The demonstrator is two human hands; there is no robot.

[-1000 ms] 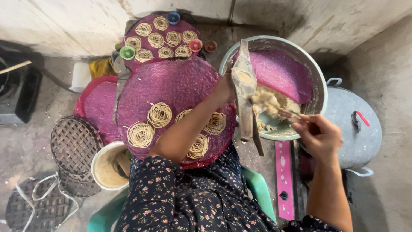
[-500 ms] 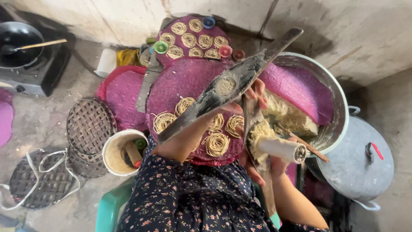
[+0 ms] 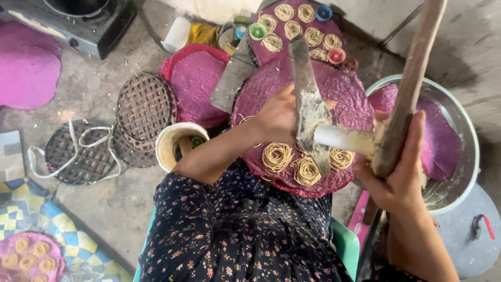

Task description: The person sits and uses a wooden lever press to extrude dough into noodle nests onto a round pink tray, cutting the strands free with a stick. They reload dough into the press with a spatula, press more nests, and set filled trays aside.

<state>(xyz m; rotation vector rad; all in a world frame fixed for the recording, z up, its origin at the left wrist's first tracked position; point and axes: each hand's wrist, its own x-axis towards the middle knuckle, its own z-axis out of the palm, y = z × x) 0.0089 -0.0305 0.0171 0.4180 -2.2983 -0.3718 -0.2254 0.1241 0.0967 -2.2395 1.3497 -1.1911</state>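
Note:
My left hand [image 3: 275,118] grips one flat wooden arm of a dough-smeared press [image 3: 309,107]. My right hand [image 3: 401,175] grips the other wooden arm [image 3: 409,86], which carries a white cylinder [image 3: 338,138]. The press hangs over a round purple woven mat [image 3: 348,94] on my lap. Three coils of thin noodles [image 3: 277,156] lie on the mat's near edge, under the press. Behind it a second purple mat [image 3: 292,39] holds several coils. A metal bowl [image 3: 466,172] with a purple mat and dough inside stands to the right.
Small coloured cups [image 3: 257,31] sit by the far mat. Left of me are a white bucket [image 3: 168,149], dark woven trays [image 3: 145,107], another purple mat [image 3: 195,78], a stove [image 3: 78,23] and a pink mat [image 3: 26,68]. A grey lidded pot [image 3: 467,243] stands at the bottom right.
The press has come out of the bowl and swung left over the lap mat. Its two arms now stand apart, one in each hand. The view has shifted right and closer.

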